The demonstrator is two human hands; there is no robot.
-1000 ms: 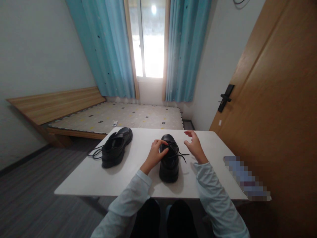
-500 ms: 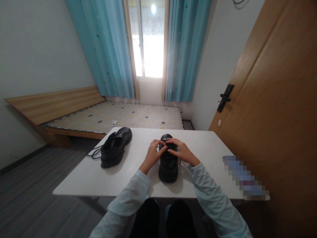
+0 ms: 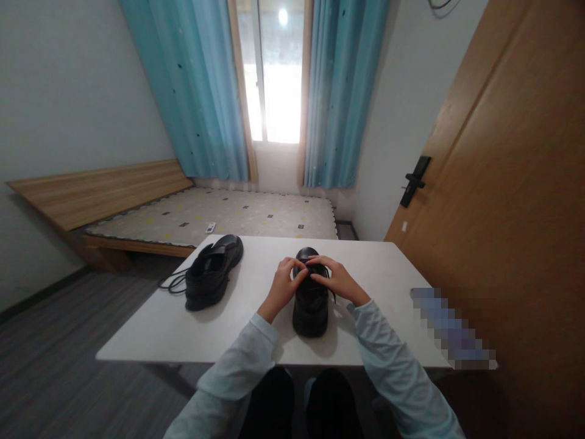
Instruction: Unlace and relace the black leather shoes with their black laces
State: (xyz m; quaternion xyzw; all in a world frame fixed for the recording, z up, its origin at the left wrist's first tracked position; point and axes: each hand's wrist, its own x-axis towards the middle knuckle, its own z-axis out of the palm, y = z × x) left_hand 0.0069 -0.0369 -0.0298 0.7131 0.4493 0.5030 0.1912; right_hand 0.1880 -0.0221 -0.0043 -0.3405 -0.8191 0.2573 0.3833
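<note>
A black shoe (image 3: 311, 308) stands on the white table (image 3: 256, 332) right in front of me, toe pointing away. My left hand (image 3: 284, 285) and my right hand (image 3: 337, 280) meet over its lace area, fingers pinched on the black shoelace (image 3: 315, 269). A second black shoe (image 3: 211, 271) lies further left on the table, its loose lace (image 3: 172, 283) trailing over the table's left edge.
A wooden door (image 3: 503, 201) with a black handle (image 3: 414, 180) stands close on the right. Beyond the table is a low bed (image 3: 214, 216) with a wooden frame, and a window with blue curtains (image 3: 340, 91). A blurred patch sits at the table's right edge.
A second ago my right hand was open and apart to the right of the shoe; it has come in to join my left hand on the lace. Little differs since half a second ago.
</note>
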